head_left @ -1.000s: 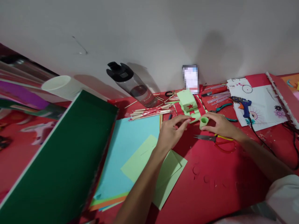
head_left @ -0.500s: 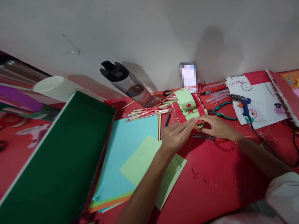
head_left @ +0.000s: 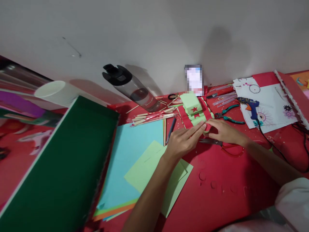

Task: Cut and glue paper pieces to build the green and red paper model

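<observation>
A small light-green paper ring [head_left: 206, 132] is pinched between my two hands, mostly hidden by the fingers. My left hand [head_left: 185, 138] reaches in from the left, fingers pressed together and tips on the ring's near side. From the right, my right hand [head_left: 224, 130] closes thumb and index finger on it. Just beyond the fingertips lies a red and green striped paper piece [head_left: 205, 111], with a light-green paper box [head_left: 191, 102] bearing a red star on it. Under my right hand rest red-handled scissors [head_left: 231, 151], blades pointing left.
Teal-handled pliers [head_left: 230, 119] and a blue glue gun [head_left: 252, 108] with a cord lie at right. Wooden sticks [head_left: 154, 116], a water bottle [head_left: 135, 90] and a lit phone [head_left: 194, 79] stand or lie behind. Coloured paper sheets [head_left: 135, 151] and a green board [head_left: 65, 161] are at left.
My left fingertips have shifted slightly right over the paper ring, covering its opening. My right hand keeps nearly the same place.
</observation>
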`<state>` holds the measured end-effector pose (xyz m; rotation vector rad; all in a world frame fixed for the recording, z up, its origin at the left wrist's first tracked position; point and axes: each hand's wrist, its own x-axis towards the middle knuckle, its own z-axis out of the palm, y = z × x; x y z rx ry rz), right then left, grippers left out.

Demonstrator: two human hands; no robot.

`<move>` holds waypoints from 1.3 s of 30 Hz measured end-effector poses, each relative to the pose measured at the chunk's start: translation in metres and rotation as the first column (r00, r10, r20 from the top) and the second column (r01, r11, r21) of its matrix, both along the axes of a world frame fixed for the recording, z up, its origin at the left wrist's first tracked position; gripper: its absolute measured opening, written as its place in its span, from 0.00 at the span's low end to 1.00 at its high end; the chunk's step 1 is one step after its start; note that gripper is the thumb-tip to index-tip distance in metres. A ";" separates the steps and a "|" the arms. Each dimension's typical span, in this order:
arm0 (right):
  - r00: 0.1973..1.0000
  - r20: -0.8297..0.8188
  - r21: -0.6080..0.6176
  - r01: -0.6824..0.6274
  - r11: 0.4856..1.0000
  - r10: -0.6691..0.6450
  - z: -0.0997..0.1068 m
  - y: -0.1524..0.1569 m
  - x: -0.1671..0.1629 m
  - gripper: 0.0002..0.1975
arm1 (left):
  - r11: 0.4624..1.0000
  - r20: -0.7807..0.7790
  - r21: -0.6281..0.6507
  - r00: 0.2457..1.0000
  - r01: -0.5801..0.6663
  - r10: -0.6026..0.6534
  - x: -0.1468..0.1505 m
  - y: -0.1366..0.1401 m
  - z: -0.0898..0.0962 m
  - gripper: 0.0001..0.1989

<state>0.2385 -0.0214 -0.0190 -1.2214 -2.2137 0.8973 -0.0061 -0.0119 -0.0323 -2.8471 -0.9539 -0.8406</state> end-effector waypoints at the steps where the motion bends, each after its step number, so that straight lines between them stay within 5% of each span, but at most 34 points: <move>1: 1.000 0.004 -0.003 0.001 1.000 -0.001 0.000 0.000 0.000 0.11 | 1.000 0.031 -0.023 1.000 0.000 0.000 0.000 0.000 0.000 0.21; 8: 1.000 0.026 -0.003 -0.001 1.000 0.001 -0.002 0.001 0.001 0.12 | 0.997 0.229 -0.076 0.974 0.016 0.002 0.007 -0.002 0.006 0.21; 18: 1.000 -0.019 0.019 -0.015 1.000 0.015 -0.006 0.002 0.001 0.02 | 0.988 0.145 -0.079 0.982 0.134 -0.121 0.015 0.000 0.001 0.29; 26: 0.999 -0.033 0.015 -0.033 0.999 0.034 -0.002 0.003 0.001 0.03 | 0.992 0.174 0.037 0.977 0.117 -0.122 0.012 0.004 -0.001 0.20; 39: 0.997 -0.072 0.059 -0.010 0.998 0.014 0.000 0.002 0.001 0.03 | 0.988 0.087 0.001 0.985 0.152 -0.152 -0.001 0.011 -0.002 0.30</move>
